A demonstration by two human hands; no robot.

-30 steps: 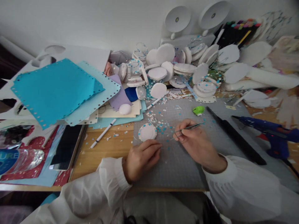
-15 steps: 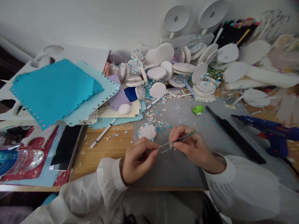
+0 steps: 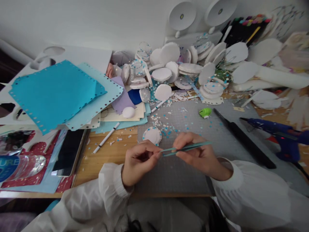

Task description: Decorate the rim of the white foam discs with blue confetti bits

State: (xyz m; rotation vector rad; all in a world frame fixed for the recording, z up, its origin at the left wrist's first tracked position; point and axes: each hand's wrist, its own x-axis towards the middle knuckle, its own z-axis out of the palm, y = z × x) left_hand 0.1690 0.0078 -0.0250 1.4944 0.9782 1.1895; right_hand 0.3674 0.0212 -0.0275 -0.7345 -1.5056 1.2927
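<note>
A narrow light-teal strip point(image 3: 195, 146), which looks like folded paper seen edge-on, is held between my two hands above the grey cutting mat point(image 3: 166, 180). My left hand point(image 3: 140, 162) pinches its left end between thumb and fingertips. Farther along, the thumb and fingers of my right hand point(image 3: 199, 158) close on the strip, and its far end sticks out past them. Two edges show slightly apart near the left end. Just beyond my left hand lies a small white disc point(image 3: 151, 135) rimmed with blue and white bits, among scattered paper confetti point(image 3: 166, 130).
Many white discs point(image 3: 161, 75) are heaped along the back. Blue sheets point(image 3: 55, 93) with punched edges lie at left, near a phone point(image 3: 69, 153) and a white pen point(image 3: 106, 138). At right are a green punch point(image 3: 205, 112), a black tool point(image 3: 248, 143) and a glue gun point(image 3: 282, 137).
The teal strip has turned so that more of its surface shows, and it extends farther right. My left hand has shifted slightly left; my right fingers have lowered a little.
</note>
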